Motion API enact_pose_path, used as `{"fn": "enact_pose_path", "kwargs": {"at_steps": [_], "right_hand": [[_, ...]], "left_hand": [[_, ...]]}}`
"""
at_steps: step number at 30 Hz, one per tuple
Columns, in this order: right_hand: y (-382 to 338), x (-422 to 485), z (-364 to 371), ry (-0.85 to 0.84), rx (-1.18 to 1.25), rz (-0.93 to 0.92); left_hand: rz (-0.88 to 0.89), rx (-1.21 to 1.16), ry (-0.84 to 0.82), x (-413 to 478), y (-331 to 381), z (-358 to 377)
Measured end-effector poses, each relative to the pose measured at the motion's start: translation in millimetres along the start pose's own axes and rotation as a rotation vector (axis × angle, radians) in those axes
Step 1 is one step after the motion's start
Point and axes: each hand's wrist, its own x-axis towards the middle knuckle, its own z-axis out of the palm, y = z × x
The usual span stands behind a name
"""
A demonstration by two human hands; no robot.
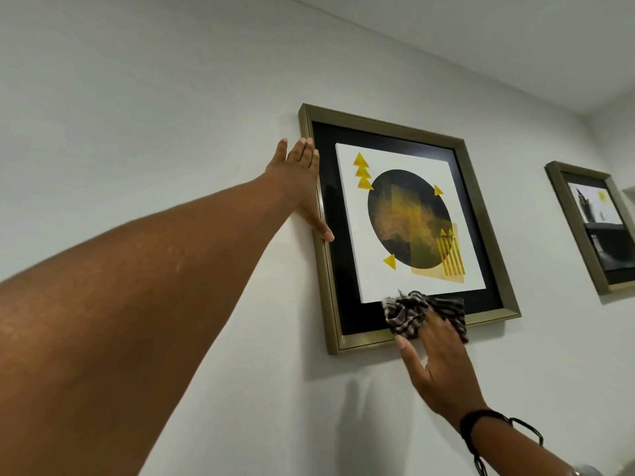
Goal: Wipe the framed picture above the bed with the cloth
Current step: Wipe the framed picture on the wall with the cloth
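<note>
A framed picture [481,214] hangs on the white wall, with a brass-coloured frame, a black mat and a print of a dark circle with yellow triangles. My left hand [302,187] lies flat against the frame's left side, fingers spread, thumb resting on the glass. My right hand [436,359] presses a crumpled black-and-white striped cloth [409,314] against the lower edge of the picture, where the black mat meets the bottom rail. The cloth hides part of that rail.
A second framed picture [598,231] hangs further right on the same wall, near the corner. The ceiling line [446,53] runs above both frames. A dark bracelet [481,424] circles my right wrist.
</note>
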Motion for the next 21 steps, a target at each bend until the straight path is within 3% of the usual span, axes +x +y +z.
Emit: {"fn": "enact_pose_path", "kwargs": {"at_steps": [7,14,21], "right_hand": [[-53.9,-0.4,20.6,0.139,0.083,0.235],[-124.6,-26.5,36.0,0.097,0.109,0.005],[-127.2,-20.0,25.8,0.092,0.252,-0.055]], "left_hand": [[0.088,0.001,0.069,-9.5,1.1,17.7],[0.179,-0.004,0.095,-22.4,12.9,42.4],[0.226,-0.073,0.065,-20.8,8.2,42.9]]}}
